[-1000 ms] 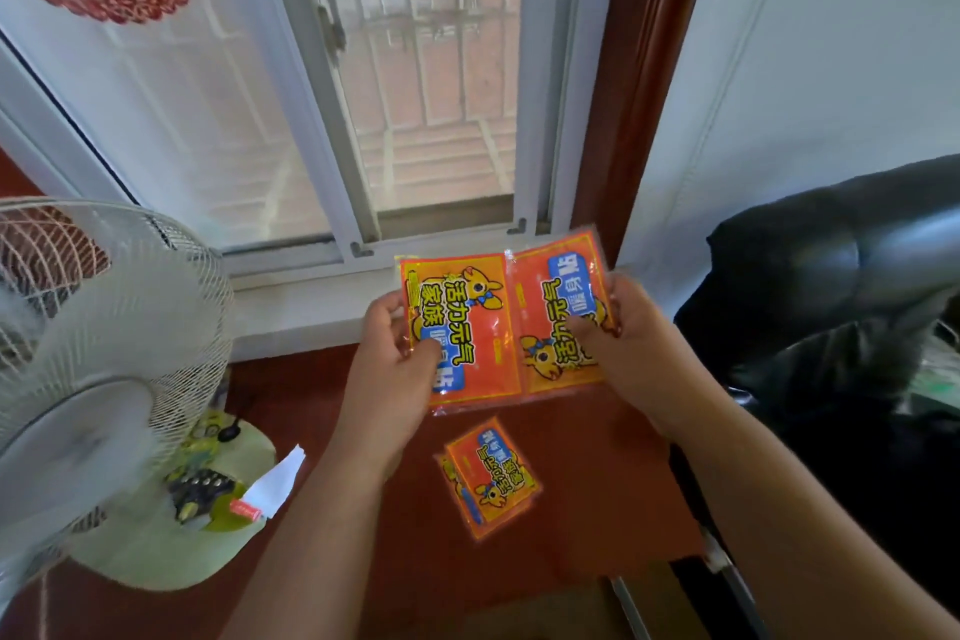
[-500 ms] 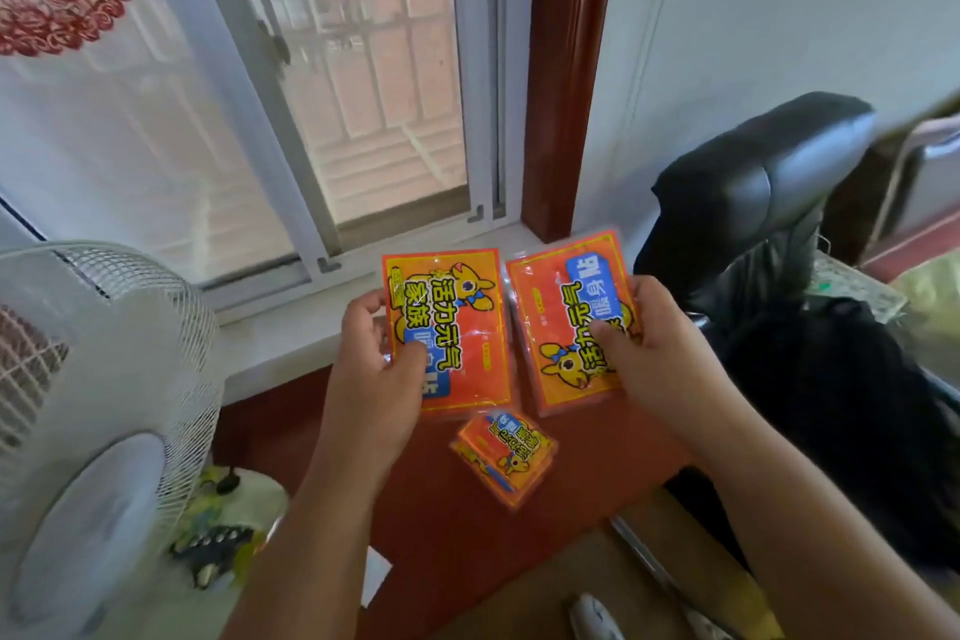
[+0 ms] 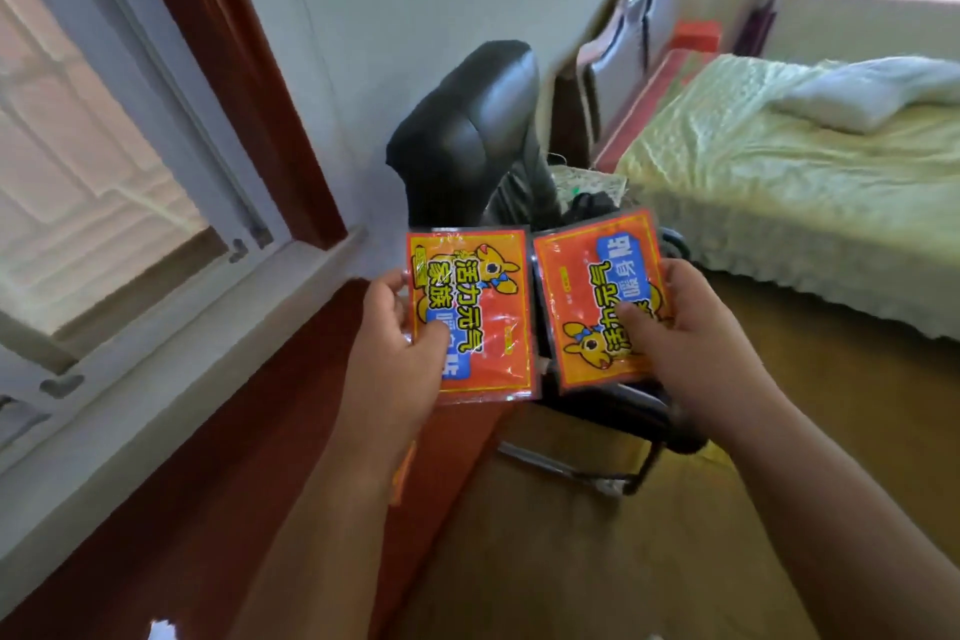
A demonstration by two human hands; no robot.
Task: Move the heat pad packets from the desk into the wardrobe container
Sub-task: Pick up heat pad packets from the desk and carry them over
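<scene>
Above the black chair (image 3: 467, 120), left hand (image 3: 402, 359) and right hand (image 3: 696, 338) each grip 1 orange packet (image 3: 483, 307).

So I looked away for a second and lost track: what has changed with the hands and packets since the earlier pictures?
The view has swung right, away from the window and fan toward the chair and bed. The packets now sit slightly apart, over the chair instead of the desk. Unchanged: the left hand holds the left packet, the right hand the right packet.
</scene>
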